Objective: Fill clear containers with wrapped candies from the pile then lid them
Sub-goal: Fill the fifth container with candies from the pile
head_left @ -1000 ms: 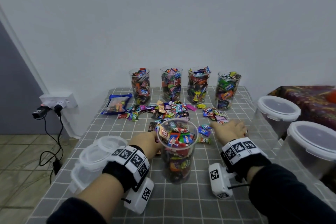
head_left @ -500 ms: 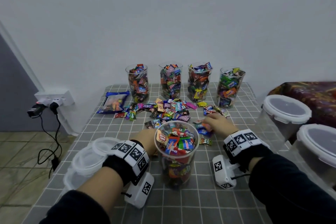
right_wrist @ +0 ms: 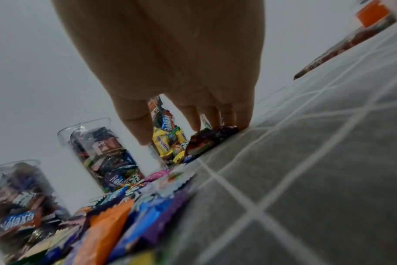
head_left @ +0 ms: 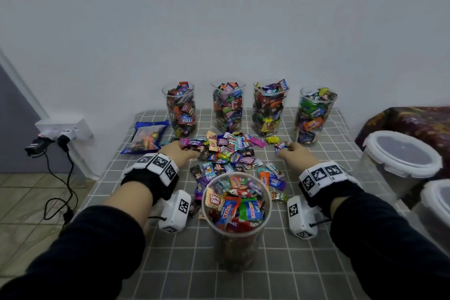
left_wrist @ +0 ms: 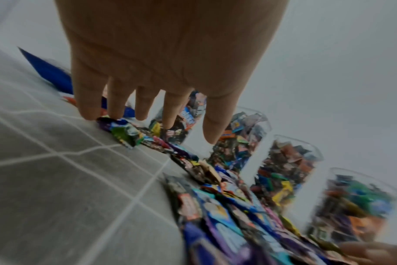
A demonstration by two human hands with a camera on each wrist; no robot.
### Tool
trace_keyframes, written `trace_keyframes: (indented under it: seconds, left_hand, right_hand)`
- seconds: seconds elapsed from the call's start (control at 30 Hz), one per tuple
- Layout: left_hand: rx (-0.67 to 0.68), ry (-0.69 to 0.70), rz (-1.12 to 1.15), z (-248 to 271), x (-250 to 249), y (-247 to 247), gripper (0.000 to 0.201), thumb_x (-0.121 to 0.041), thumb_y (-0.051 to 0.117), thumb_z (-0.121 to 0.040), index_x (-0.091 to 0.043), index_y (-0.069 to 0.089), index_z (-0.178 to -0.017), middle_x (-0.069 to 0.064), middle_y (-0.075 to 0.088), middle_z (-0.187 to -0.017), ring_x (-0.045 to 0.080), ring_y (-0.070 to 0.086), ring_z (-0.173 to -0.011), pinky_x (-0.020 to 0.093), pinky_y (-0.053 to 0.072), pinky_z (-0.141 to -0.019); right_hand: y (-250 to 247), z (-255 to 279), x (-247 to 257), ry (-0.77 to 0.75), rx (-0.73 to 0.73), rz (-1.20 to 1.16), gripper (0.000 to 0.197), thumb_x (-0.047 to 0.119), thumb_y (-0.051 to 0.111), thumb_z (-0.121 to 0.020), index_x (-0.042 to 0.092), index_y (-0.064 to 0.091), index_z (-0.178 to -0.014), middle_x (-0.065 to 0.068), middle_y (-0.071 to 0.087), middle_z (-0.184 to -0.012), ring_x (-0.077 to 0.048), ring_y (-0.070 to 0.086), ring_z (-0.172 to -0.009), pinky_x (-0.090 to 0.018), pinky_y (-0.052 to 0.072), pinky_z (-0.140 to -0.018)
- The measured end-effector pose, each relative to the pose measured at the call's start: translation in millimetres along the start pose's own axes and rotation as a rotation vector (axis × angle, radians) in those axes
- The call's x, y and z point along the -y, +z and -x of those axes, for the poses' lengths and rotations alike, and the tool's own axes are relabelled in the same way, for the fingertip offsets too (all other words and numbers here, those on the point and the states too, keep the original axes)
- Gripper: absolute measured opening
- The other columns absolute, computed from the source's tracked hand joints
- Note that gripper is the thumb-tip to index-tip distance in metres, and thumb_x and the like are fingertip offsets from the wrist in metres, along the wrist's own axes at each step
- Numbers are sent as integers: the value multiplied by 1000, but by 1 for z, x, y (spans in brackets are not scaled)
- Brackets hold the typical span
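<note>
Grey checked cloth covers the worktop [head_left: 292, 273], which stands against a pale wall. Near its front edge, at the middle, stands an unlidded clear container [head_left: 235, 204], upright and filled almost to the rim with wrapped candies in red, blue, green and orange foil. Just behind it the candy pile [head_left: 226, 153] spreads loosely across the middle of the worktop, flat wrappers in purple, blue, pink and yellow overlapping one another.

The left hand [head_left: 181, 151] lies at the pile's left edge, fingers [left_wrist: 116, 100] straight and spread, their tips touching the outermost wrappers. The right hand [head_left: 295, 154] lies at the pile's right edge, fingers [right_wrist: 244, 114] extended with their tips on a dark wrapper [right_wrist: 210, 139] against the cloth; neither hand is clamped on anything.

Along the rear edge four more filled containers [head_left: 229, 107] stand in a row, all without lids. A blue candy bag [head_left: 146, 137] lies near the rear left corner. Beyond the right edge sit two large tubs with white lids [head_left: 401, 156], and a wall socket [head_left: 64, 129] with plugs and cables is off to the left.
</note>
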State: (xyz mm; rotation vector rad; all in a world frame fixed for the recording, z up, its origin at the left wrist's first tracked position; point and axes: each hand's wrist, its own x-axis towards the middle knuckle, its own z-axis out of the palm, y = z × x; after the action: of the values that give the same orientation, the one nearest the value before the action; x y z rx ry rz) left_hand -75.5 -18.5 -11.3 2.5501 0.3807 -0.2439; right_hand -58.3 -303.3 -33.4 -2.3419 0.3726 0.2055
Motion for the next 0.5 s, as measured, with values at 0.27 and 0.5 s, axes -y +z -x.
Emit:
trace_keyframes:
  seconds: [0.27, 0.5]
  left_hand:
    - [-13, -68, -18, -45, 11, 6, 72, -43, 65, -84, -9, 38, -142, 19, 47, -139, 35, 48, -124, 39, 39, -105]
    - [174, 111, -215, -36, -3, 7, 59, -49, 51, -92, -18, 41, -141, 9, 41, -147, 27, 40, -132, 28, 32, -102]
  right_hand:
    - [12, -10, 19, -64, 133, 222, 61, 40, 59, -83, 15, 42, -136, -15, 53, -130, -33, 53, -113, -39, 46, -93]
    - [13, 5, 40, -216, 329, 331, 55, 34, 55, -93, 17, 40, -142, -7, 44, -143, -25, 47, -124, -25, 37, -89]
